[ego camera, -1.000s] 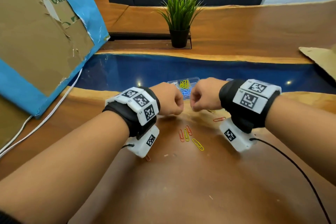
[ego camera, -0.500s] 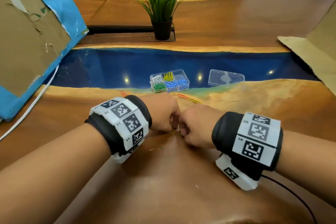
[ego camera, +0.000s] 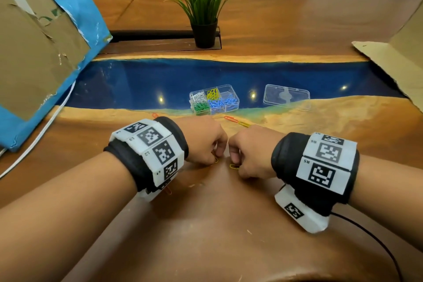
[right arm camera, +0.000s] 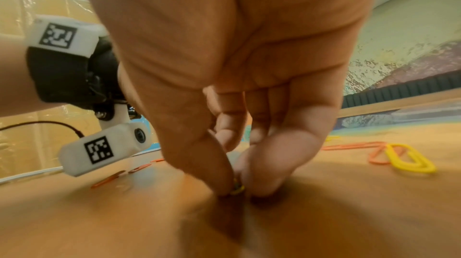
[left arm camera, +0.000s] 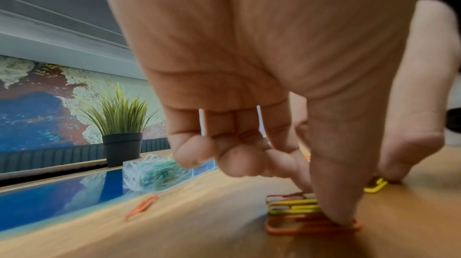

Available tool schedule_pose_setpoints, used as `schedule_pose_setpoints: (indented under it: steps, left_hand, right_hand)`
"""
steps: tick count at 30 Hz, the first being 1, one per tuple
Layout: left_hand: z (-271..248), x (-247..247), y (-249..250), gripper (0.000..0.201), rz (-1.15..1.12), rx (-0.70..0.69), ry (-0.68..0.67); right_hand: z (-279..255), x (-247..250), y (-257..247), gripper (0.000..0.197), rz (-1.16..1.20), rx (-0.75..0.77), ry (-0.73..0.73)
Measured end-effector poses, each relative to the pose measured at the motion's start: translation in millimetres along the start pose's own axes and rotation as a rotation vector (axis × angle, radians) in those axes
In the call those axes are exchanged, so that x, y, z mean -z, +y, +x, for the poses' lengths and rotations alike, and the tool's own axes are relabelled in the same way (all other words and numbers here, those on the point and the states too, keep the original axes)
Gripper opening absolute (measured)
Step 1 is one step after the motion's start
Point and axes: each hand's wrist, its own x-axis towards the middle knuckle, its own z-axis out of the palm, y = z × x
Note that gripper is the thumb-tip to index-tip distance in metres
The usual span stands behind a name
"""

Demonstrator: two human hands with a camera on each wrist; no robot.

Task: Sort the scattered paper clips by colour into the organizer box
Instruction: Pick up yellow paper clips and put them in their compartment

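The clear organizer box (ego camera: 214,98) stands at the edge of the blue resin strip and holds white, yellow, green and blue clips in separate compartments. Both hands are down on the wooden table in front of it, knuckles nearly touching. My left hand (ego camera: 211,153) has curled fingers; its thumb and forefinger pinch at a small pile with a yellow paper clip (left arm camera: 294,207) and an orange clip (left arm camera: 312,226) under the thumb tip. My right hand (ego camera: 238,162) pinches another yellow paper clip (right arm camera: 237,188) between thumb and forefinger, right at the table surface.
Loose orange (ego camera: 230,118) and yellow (ego camera: 243,124) clips lie between the hands and the box; another orange clip (ego camera: 168,191) lies under the left wrist. The box lid (ego camera: 287,97) lies to the right. A potted plant (ego camera: 203,7) and cardboard sheets (ego camera: 34,48) stand beyond.
Both hands came back from in front of the box, towards me, and dropped onto the clips on the table. Over the last half second they have hardly moved.
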Motion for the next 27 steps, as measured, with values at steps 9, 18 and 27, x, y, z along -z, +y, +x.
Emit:
schedule_pose_setpoints:
  steps: [9,18,27]
  left_hand:
    - [1.2,1.2,1.4,0.02,-0.009,-0.027,0.005]
    - [3.9,3.0,-2.6,0.018,0.047,-0.083,-0.038]
    - [5.9,3.8,-3.9,0.019,0.102,-0.092,-0.021]
  right_hand:
    - [-12.0,4.9,25.2,0.02,0.333,-0.004,-0.077]
    - [-29.3,15.3,84.6,0.032,1.236,-0.156,0.076]
    - [-30.7,20.2,117.5,0.021,1.519,-0.25,0.187]
